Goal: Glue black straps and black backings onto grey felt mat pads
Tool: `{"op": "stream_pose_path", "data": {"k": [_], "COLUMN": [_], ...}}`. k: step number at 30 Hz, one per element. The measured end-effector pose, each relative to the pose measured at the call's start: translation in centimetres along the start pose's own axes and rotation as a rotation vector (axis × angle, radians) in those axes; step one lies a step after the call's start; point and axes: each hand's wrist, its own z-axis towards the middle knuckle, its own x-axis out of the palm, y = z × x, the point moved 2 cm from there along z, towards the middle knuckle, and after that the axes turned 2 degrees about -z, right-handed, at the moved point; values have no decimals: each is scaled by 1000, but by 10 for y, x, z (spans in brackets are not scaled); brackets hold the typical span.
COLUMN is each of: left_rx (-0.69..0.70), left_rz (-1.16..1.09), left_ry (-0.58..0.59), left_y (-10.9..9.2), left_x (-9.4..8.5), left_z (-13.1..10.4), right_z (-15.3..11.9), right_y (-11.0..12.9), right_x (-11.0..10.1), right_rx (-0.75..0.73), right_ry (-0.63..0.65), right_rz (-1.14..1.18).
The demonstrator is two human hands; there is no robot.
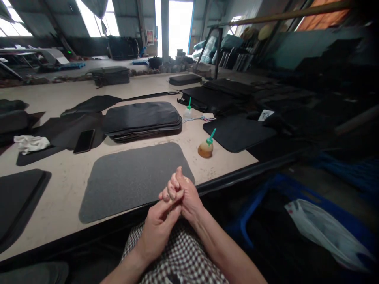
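Observation:
My left hand (pixel 158 223) and my right hand (pixel 189 197) are clasped together at the near table edge, above a checked cloth on my lap. Their fingers are curled and pressed against each other, dark smudges on the fingertips. I see no object between them, though the palms are partly hidden. Just beyond lies a flat dark grey panel (pixel 136 181) with rounded corners. Right of it stands a squeeze bottle (pixel 205 149) with amber liquid and a green nozzle. Behind the panel rests a stack of black panels (pixel 143 120).
A phone (pixel 84 141) and a crumpled white cloth (pixel 31 144) lie on the left. Another green-nozzled bottle (pixel 188 113) stands farther back. More black panels (pixel 239 132) cover the right side. Below the table edge, a blue crate (pixel 266 189) holds a plastic bag (pixel 325 232).

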Motion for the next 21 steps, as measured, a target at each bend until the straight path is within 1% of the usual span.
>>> {"op": "stream_pose_path", "data": {"k": [3,4,5,6,7,8,10,11,12,14,15,16,18,19,21], "left_rx": [27,26,15,-7,-35,-60,-80,-73,-62,-33,-18,1,38,48,46], "left_rz": [89,96,79,42,-6,-54,-114,-118,-114,-100,-91,-83,-79,-90,-124], "left_ry": [114,160,205,241,257,247,154,88,18,-108,-162,-209,-274,-287,-277], "left_y": [-5,-6,-7,-7,-6,-4,0,1,2,0,-2,-5,-10,-13,-15], "left_x": [-2,-2,-3,-3,-5,-7,-14,-19,-24,-34,-39,-43,-50,-53,-57], "left_z": [2,2,2,1,1,0,-2,-3,-4,-5,-5,-6,-6,-6,-5], "right_z": [-5,-6,-5,-4,0,4,14,21,29,46,55,63,75,79,85], "right_y": [3,6,11,19,29,42,68,80,90,103,106,108,108,108,108], "right_x": [-16,-24,-34,-47,-62,-80,-118,-138,-156,-186,-196,-204,-210,-210,-208], "right_rx": [56,67,48,-11,-112,-252,-532,-615,-675,-670,-654,-628,-591,-580,-573], "right_ry": [10,-7,-50,-124,-223,-345,-575,-666,-721,-752,-743,-723,-689,-689,-718], "right_rz": [-116,-169,-230,-298,-372,-456,-652,-776,-891,-1136,-1241,-1331,-1441,-1460,-1462]}}
